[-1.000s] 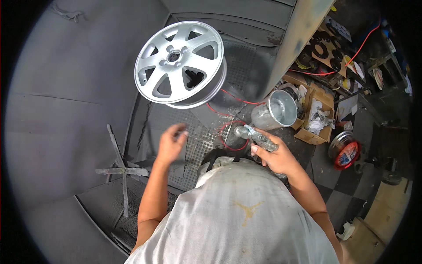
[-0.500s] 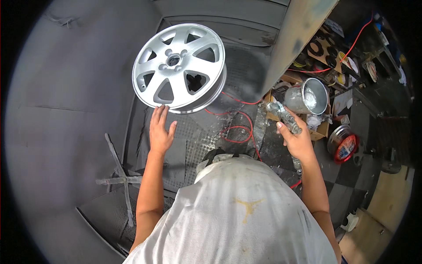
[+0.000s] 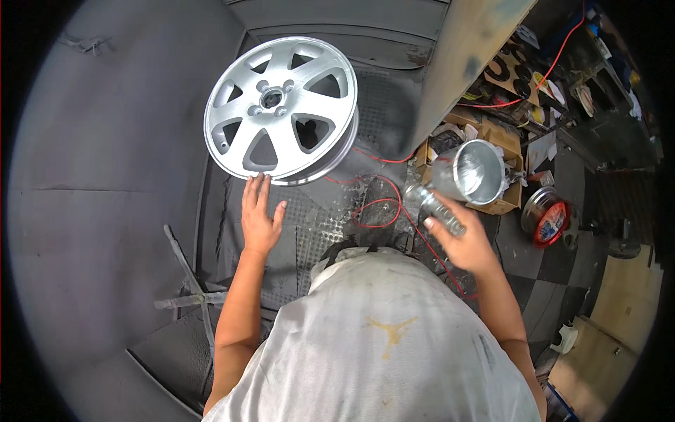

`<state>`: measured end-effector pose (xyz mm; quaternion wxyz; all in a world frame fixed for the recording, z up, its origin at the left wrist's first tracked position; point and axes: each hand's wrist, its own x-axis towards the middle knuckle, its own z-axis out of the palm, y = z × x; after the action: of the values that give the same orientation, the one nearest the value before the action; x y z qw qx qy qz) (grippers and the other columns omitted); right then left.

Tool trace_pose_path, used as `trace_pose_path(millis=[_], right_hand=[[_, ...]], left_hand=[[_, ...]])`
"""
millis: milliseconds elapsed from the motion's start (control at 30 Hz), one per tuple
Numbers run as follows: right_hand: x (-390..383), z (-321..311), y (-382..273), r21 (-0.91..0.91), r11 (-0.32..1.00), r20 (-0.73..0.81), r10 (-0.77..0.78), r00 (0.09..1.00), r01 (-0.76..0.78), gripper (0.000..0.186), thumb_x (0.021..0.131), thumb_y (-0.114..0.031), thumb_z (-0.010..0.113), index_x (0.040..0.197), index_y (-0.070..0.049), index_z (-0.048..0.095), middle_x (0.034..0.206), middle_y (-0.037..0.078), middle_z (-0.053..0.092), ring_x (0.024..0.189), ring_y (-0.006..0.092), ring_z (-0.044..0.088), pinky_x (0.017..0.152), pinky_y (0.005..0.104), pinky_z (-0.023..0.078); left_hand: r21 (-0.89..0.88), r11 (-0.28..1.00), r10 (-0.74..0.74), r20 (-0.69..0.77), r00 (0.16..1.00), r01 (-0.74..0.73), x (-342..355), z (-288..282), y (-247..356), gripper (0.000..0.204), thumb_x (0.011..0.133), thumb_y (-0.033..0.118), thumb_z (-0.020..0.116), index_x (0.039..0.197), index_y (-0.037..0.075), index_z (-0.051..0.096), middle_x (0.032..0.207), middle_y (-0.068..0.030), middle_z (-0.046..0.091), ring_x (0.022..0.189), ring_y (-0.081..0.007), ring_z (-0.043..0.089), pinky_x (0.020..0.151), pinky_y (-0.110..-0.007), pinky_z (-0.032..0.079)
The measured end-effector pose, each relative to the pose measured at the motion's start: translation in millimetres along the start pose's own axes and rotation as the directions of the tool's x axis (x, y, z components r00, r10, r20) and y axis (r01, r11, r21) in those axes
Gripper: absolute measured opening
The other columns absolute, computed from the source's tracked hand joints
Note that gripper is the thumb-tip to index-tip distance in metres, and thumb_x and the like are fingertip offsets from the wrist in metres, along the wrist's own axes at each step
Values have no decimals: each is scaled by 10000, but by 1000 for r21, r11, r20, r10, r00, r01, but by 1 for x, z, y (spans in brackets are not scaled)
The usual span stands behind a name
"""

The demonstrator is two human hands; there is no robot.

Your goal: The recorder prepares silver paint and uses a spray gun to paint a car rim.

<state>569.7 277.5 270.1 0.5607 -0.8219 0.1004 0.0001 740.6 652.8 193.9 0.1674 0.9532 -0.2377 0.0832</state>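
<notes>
A silver alloy wheel [image 3: 285, 133] with several broad spokes stands raised at the upper middle, its face tilted toward me. The fingertips of my left hand [image 3: 260, 221] reach its near rim, fingers stretched out and holding nothing. On the right, my right hand [image 3: 464, 239] is closed around a paint-spattered spray gun [image 3: 437, 209]. A round metal cup [image 3: 460, 172] sits at the gun's far end, tipped so that its shiny inside shows. The gun's nozzle end points left, toward the area beside the wheel, and is apart from it. What supports the wheel is hidden beneath it.
A red hose [image 3: 399, 197] loops over the dusty floor. To the right of an upright panel [image 3: 471, 63] lie a cardboard box [image 3: 506, 204] of scraps and a red-and-silver round container [image 3: 552, 221]. A grey-coated metal stand [image 3: 200, 295] is at lower left.
My right hand has swung the spray gun leftward, and its cup now shows more of its inside. My left hand stays at the wheel's near rim; the view has shifted slightly.
</notes>
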Motion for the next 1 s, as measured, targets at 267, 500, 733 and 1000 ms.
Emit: trace_pose_path(millis=[267, 500, 733, 1000], right_hand=[[17, -21, 9, 84, 991, -198, 121, 973, -106, 482, 937, -123, 665, 1381, 10, 535, 1195, 113, 676, 1053, 166, 614, 976, 296, 445], [-4, 7, 8, 222, 946, 13, 240, 971, -237, 474, 934, -139, 682, 1369, 2, 558, 875, 23, 637, 706, 75, 577, 648, 246, 490], [-17, 5, -1, 352, 883, 271, 220, 937, -309, 545, 941, -185, 691, 1417, 7, 508, 931, 30, 639, 726, 72, 584, 551, 228, 490], [-1, -21, 14, 137, 985, -53, 111, 992, -103, 477, 940, -136, 673, 1371, 24, 545, 948, 28, 640, 727, 77, 570, 667, 248, 487]], left_hand=[[14, 1000, 6, 7, 1000, -6, -1, 8, 19, 604, 927, 245, 613, 1463, 19, 449, 1474, -203, 451, 1405, -409, 364, 1161, -494, 296], [-421, 906, 55, 24, 998, -40, 23, -7, 23, 464, 980, 234, 524, 1397, 31, 543, 1360, -177, 592, 1295, -363, 519, 1129, -470, 342], [-169, 983, 47, -146, 988, -71, 31, -29, -11, 360, 952, 168, 570, 1285, 42, 631, 1343, -148, 608, 1319, -348, 509, 1147, -465, 329], [30, 998, 64, -28, 998, -63, 21, -20, -14, 392, 947, 208, 581, 1302, 45, 621, 1345, -153, 583, 1357, -346, 465, 1161, -506, 309]])
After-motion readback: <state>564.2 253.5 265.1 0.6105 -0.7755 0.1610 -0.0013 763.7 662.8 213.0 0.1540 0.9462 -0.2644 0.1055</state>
